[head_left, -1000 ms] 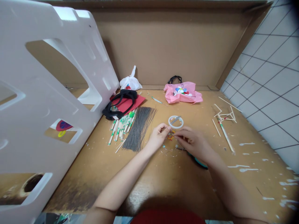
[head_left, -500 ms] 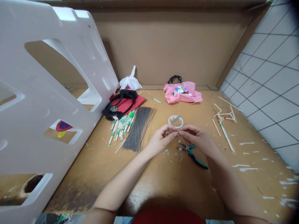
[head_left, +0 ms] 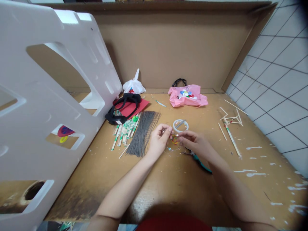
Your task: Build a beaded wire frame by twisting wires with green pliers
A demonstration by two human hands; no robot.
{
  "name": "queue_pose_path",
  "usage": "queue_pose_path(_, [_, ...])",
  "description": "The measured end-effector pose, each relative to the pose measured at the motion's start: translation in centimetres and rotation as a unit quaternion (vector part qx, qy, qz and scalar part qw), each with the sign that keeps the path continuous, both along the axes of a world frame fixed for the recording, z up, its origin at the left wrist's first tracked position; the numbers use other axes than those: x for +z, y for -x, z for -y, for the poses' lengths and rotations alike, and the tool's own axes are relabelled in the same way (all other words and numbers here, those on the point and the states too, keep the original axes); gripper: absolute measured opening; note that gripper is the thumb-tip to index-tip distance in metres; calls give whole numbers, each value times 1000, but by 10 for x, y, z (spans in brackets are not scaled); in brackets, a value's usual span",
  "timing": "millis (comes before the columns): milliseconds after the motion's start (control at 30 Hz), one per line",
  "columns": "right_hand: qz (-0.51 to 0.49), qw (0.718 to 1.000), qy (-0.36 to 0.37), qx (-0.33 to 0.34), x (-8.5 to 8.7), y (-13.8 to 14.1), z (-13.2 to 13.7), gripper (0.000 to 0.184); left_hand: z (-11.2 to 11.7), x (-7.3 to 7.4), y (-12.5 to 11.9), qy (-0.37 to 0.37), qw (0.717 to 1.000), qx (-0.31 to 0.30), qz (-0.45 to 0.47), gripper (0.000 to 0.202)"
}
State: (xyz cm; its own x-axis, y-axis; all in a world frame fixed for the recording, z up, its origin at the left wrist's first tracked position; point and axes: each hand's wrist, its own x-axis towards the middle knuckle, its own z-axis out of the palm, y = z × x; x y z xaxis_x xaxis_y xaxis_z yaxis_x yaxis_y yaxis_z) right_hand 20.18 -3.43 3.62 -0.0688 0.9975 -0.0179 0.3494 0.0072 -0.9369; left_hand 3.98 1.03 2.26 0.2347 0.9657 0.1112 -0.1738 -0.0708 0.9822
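Note:
My left hand [head_left: 159,139] is closed, thumb against fingertips, pinching a thin clear beaded string [head_left: 174,140]. Small red, yellow and clear bits show on the string, which dangles in loops between the hands. At its other side my right hand [head_left: 196,143] pinches near a small clear bead, thumb and forefinger together. Partly beneath the right hand lie teal-handled pliers [head_left: 201,165]. Just beyond both hands is a round white-rimmed dish or ring [head_left: 175,127] with a thin grey stick across it. A tiny blue bead [head_left: 169,149] shows below the left fingers.
Left of my hands lie grey wires [head_left: 142,134], green-and-white wrapped sticks [head_left: 124,132], a black strap [head_left: 113,117] and red paper [head_left: 144,103]. A white bag [head_left: 134,86] and pink bag [head_left: 176,100] stand behind. A stick frame [head_left: 232,121] lies right; a white plastic panel [head_left: 96,73] rises left.
Both hands have shifted slightly left and now stand a little apart, with the string lifted between them. The right hand has come over the pliers' jaws.

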Motion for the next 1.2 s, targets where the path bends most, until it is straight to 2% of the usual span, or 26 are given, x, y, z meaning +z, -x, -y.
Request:
queue_pose_path(100, [-37,999,12,3,0,2,0,32,-1,1,1,-25,999,11,-19,24])
queue_pose_path(233, [-20,1000,19,4,0,3,0,30,-5,4,6,-91,990,40,-101,11])
queue_pose_path(333, [-25,999,19,-8,0,4,1,28,-7,7,11,-135,983,49,-118,7])
queue_pose_path(500, [-16,999,32,-2,1,3,2,26,-7,8,17,-130,982,9,-136,12])
queue_pose_path(633, [-11,999,29,16,1,-1,1,24,-5,11,19,-157,978,-25,-138,16])
queue_pose_path(700, [0,999,24,23,2,-1,2,24,-5,12,19,-200,964,-51,-167,16])
queue_pose_path(833, [53,999,-3,5,5,2,4,22,-3,12,18,-297,918,-79,-249,17])
queue_pose_path(1200, [80,996,-25,-24,-3,3,2,20,0,12,17,-330,883,-83,-322,15])
